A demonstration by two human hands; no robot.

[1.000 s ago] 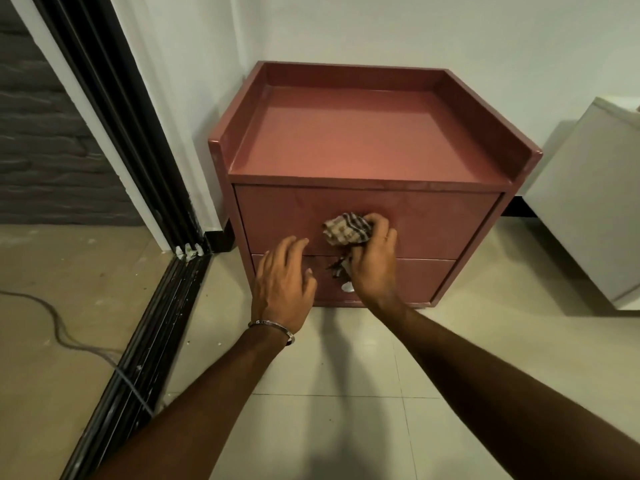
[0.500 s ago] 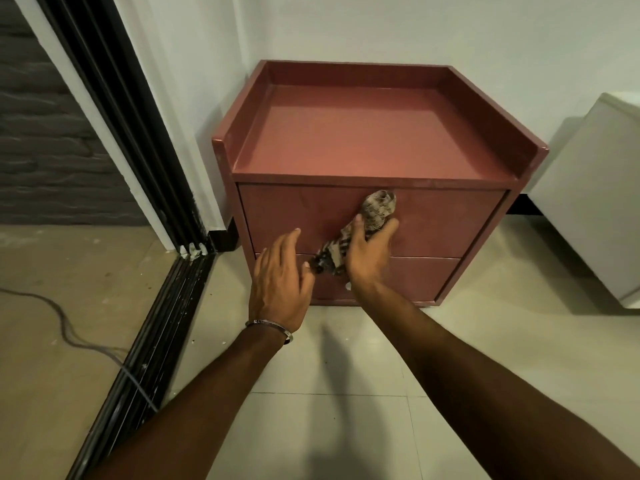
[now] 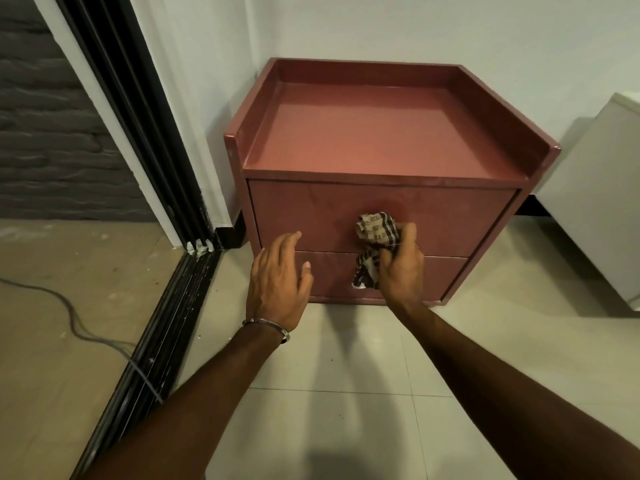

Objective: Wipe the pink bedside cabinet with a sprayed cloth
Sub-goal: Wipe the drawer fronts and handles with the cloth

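where pale floor tiles [image 3: 346, 410] meet white wall, pink cabinet [image 3: 381, 133], right hand [image 3: 401, 268] fingers grasping checked cloth [image 3: 375, 230], left hand [image 3: 277, 282] released

Single view only, head-worn, wide-angle; straight lines bow toward the frame edges. Looks forward and steeply down from above the pink cabinet [image 3: 381, 133], so its recessed top and both drawer fronts show at once. Close range: both forearms enter from the bottom edge, the left hand [image 3: 277, 278] and right hand [image 3: 401, 268] at mid-frame against the cabinet front. Tiled floor [image 3: 346, 410] fills the lower frame; white wall [image 3: 381, 26] across the top; black door track [image 3: 138, 341] runs down the left.
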